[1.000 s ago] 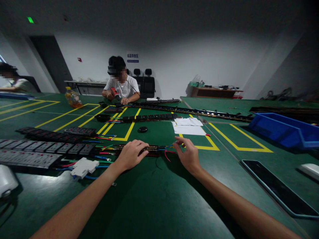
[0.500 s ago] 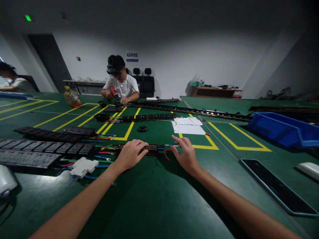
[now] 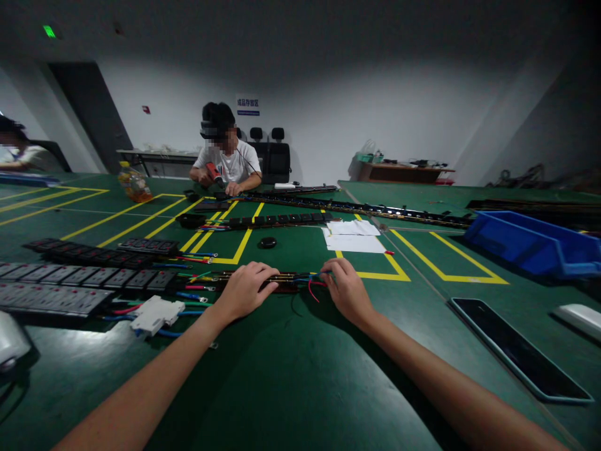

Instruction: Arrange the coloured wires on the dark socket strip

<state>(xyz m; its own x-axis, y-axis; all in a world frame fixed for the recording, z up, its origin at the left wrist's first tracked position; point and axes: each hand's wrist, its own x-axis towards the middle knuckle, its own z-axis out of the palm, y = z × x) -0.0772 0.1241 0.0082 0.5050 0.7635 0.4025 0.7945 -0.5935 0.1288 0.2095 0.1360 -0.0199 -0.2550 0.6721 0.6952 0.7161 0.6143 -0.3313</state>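
A dark strip with brass rails and coloured wires [image 3: 286, 280] lies across the green table in front of me. My left hand [image 3: 244, 290] rests on its left part, fingers curled down over it. At the strip's right end my right hand [image 3: 345, 289] has its fingertips pinched on the red and blue wires [image 3: 313, 283]. Left of the strip lie rows of black socket modules [image 3: 84, 280] with coloured leads, and a white breaker [image 3: 156, 314] sits by my left forearm.
Across the table a person in a white shirt [image 3: 228, 163] holds a red tool. White papers [image 3: 353, 237], a black puck [image 3: 268, 242], long socket strips [image 3: 282, 220] and a blue bin [image 3: 533, 243] lie beyond. A dark tray [image 3: 514, 348] sits at right.
My right hand has moved left and closed its fingers on the wires at the strip's end. My left hand has stayed on the strip.
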